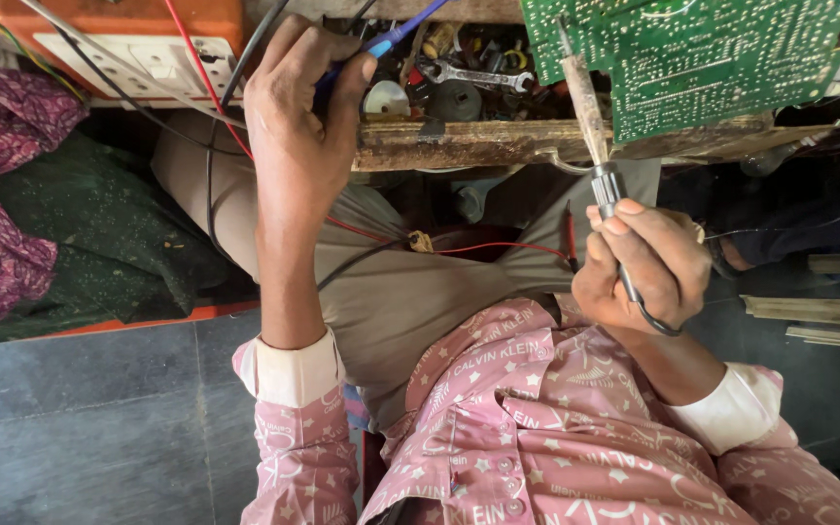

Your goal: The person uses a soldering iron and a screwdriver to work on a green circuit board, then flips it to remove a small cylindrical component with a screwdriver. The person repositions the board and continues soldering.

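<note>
My left hand point(298, 126) is closed around a blue-handled tool point(393, 37) whose shaft points up and right toward a wooden tray of parts. My right hand point(646, 264) grips a soldering iron point(590, 117) by its dark handle. The iron's worn shaft rises to a tip that touches the lower left corner of a green circuit board point(692, 58). The board leans on the wooden ledge point(478, 144) at the upper right. Both arms wear pink patterned sleeves with white cuffs.
The tray behind the ledge holds a wrench point(473, 75) and several small parts. An orange box with white sockets point(138, 49) sits upper left, with red and black wires point(208, 97) running down across my lap. Patterned cloth point(2, 194) lies at left.
</note>
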